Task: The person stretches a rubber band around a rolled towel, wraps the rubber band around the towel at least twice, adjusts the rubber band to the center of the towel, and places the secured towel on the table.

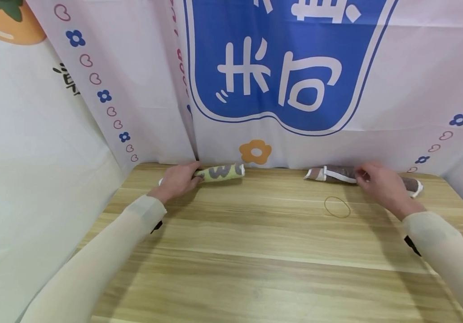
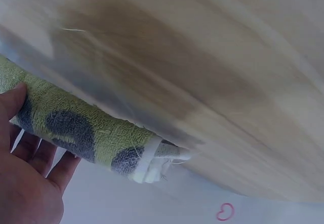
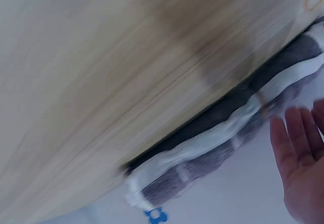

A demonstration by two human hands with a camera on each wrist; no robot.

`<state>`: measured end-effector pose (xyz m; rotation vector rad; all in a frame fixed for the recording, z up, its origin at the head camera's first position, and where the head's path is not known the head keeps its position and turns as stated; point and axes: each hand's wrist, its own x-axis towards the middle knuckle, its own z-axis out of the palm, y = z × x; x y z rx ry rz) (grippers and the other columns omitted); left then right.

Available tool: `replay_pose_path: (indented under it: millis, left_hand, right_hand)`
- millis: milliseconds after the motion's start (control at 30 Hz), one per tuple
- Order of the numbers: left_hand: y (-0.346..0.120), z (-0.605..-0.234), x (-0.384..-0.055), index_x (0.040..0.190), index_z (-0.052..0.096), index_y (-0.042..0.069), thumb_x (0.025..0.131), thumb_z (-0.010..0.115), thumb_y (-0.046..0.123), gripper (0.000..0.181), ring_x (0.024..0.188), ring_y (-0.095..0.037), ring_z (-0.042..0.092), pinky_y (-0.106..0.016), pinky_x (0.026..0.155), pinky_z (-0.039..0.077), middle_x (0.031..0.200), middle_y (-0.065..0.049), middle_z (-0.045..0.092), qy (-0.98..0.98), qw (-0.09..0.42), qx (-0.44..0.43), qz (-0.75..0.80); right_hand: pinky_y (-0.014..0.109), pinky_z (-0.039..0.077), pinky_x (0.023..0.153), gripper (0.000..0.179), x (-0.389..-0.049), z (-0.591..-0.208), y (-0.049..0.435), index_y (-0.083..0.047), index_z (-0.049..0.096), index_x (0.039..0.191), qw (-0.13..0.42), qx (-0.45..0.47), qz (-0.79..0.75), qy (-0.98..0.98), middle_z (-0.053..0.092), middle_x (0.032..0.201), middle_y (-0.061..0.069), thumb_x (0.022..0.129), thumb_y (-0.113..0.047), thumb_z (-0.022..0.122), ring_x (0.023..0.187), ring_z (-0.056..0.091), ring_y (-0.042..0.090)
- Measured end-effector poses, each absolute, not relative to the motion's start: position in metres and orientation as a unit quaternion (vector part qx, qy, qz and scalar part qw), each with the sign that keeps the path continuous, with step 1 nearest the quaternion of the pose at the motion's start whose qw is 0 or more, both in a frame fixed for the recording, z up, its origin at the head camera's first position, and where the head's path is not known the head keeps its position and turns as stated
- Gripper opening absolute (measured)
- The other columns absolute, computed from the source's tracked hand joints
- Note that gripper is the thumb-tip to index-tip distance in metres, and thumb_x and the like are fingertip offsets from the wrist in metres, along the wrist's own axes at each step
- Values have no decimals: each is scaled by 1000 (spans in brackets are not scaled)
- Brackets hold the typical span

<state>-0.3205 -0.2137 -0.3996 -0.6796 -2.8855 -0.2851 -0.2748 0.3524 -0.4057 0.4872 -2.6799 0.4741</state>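
My left hand grips a rolled yellow-green towel with dark grey patches at the back left of the table. In the left wrist view the thumb lies on one side of this roll and the fingers go behind it; loose threads hang at its white end. At the back right, a rolled brown towel with a white edging lies along the table's far edge. My right hand is at its middle. In the right wrist view the fingers are extended beside the roll, close to a thin brown band around it.
A rubber band lies on the wooden table, in front of the brown roll. Behind the table hangs a white printed cloth with a blue panel, and white cloth also hangs at the left side.
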Motion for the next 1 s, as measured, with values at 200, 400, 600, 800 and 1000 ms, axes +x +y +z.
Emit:
replay_pose_path:
  millis: [200,400,600,800,1000]
  left_hand:
    - [-197,-389,-314,118,71,8,101,74,23,23,89,-26,67,-48,76,54,105,-7,73,-955,107,-245,-131]
    - [-181,-376,-302,116,72,11,100,75,23,20,85,-23,62,-46,73,52,102,-4,71,-954,114,-234,-152]
    - [-169,-368,-294,115,73,13,98,76,24,20,85,-23,63,-47,73,52,102,-3,72,-951,123,-227,-170]
    - [-167,-364,-292,112,73,15,96,77,25,19,85,-23,63,-46,72,50,102,-2,72,-950,127,-218,-183]
    - [-168,-365,-289,110,73,17,94,80,26,19,84,-24,63,-47,72,49,100,-1,73,-949,123,-208,-201]
  right_hand:
    - [56,56,79,11,-269,-406,333,1,75,107,122,198,175,-957,74,98,14,98,-4,71,89,68,32]
    - [55,56,80,14,-266,-409,327,-1,75,107,47,189,173,-965,74,93,7,100,-11,70,87,69,29]
    - [52,56,77,13,-262,-414,328,-4,76,100,25,179,161,-970,73,89,3,99,-18,75,82,68,23]
    - [49,55,74,11,-262,-415,331,-7,75,89,24,184,154,-971,71,81,-1,96,-16,76,74,64,19]
    - [39,46,61,14,-265,-418,330,-13,67,73,11,192,157,-969,60,67,-6,86,-8,66,61,51,14]
